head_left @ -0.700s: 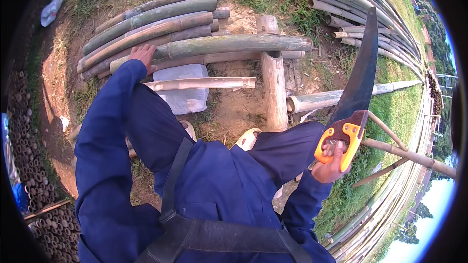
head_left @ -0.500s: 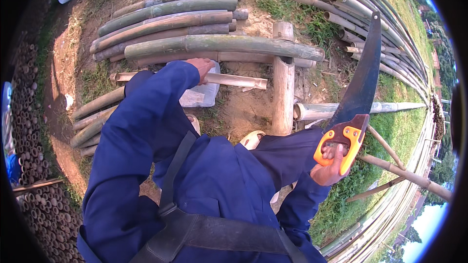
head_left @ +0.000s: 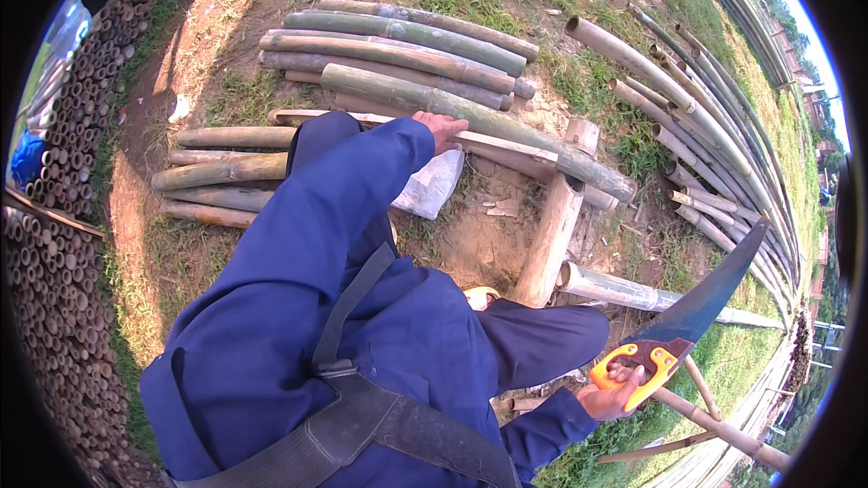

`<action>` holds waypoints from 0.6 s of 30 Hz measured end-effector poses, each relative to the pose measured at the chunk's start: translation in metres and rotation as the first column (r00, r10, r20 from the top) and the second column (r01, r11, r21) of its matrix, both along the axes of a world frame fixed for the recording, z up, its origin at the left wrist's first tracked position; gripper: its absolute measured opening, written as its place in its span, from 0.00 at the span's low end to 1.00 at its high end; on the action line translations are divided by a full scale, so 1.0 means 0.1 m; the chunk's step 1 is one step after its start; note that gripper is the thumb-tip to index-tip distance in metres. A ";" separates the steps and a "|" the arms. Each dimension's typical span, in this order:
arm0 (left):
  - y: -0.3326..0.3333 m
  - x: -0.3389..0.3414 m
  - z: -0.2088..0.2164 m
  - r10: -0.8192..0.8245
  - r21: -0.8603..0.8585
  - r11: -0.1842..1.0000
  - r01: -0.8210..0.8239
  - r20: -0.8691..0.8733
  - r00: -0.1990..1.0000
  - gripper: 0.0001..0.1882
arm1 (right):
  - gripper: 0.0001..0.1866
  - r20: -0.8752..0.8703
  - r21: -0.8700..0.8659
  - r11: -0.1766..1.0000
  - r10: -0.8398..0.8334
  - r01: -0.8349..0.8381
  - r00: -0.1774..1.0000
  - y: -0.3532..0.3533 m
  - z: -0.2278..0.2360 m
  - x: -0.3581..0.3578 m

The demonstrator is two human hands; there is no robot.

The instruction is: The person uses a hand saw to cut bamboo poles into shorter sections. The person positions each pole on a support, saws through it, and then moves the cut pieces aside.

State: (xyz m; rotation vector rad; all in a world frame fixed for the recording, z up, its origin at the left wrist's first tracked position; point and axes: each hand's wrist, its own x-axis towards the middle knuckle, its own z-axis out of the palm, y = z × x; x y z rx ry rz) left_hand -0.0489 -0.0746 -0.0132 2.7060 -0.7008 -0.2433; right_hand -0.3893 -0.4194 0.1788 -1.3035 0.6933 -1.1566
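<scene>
My right hand (head_left: 611, 392) is wrapped round the orange handle of a handsaw (head_left: 710, 287), its curved dark blade pointing up and away to the right. At the upper middle my left hand (head_left: 441, 129) grips a split bamboo strip (head_left: 511, 147); the fingertips are partly hidden. The strip lies along the near side of a thick green bamboo pole (head_left: 398, 90). The pole's right part rests across a short notched bamboo post (head_left: 550, 239). Below my left hand is a pale plastic sack (head_left: 432, 186) on the ground.
Cut bamboo lengths (head_left: 411, 32) lie beyond the green pole, with more lengths (head_left: 221, 167) by my left knee. Long poles (head_left: 696, 126) are piled at the right, and another pole (head_left: 624, 289) lies right of the post. Stacked bamboo ends (head_left: 68, 325) fill the far left.
My left hand has moved the bamboo strip away from me, up against the green pole. The saw in my right hand has dropped lower and tilted further right. The view has turned.
</scene>
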 end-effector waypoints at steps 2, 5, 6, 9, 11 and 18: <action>0.06 0.06 0.05 -0.061 0.050 0.997 0.061 0.008 0.998 0.23 | 0.11 0.007 0.000 0.999 -0.032 0.032 0.999 0.00 0.03 0.02; 0.06 0.10 0.07 -0.100 0.035 0.995 0.097 0.136 0.986 0.23 | 0.11 0.033 -0.028 0.999 -0.020 0.021 0.999 -0.13 0.02 -0.04; -0.02 0.11 0.10 -0.111 0.058 0.993 0.102 0.190 0.976 0.23 | 0.11 0.042 -0.036 0.999 -0.018 0.019 0.999 -0.16 0.01 -0.04; -0.32 0.10 0.31 -0.163 0.078 0.986 0.146 0.293 0.942 0.24 | 0.10 0.074 -0.045 0.998 -0.038 0.041 0.997 -0.24 -0.01 -0.08; -0.41 0.11 0.48 -0.208 0.067 0.978 0.197 0.358 0.910 0.26 | 0.10 0.100 -0.056 0.998 -0.037 0.042 0.994 -0.23 0.03 -0.06; -1.05 0.20 1.04 -0.182 -0.046 0.976 0.214 0.377 0.908 0.31 | 0.08 0.063 -0.069 0.992 -0.102 0.106 0.993 -0.21 0.06 -0.11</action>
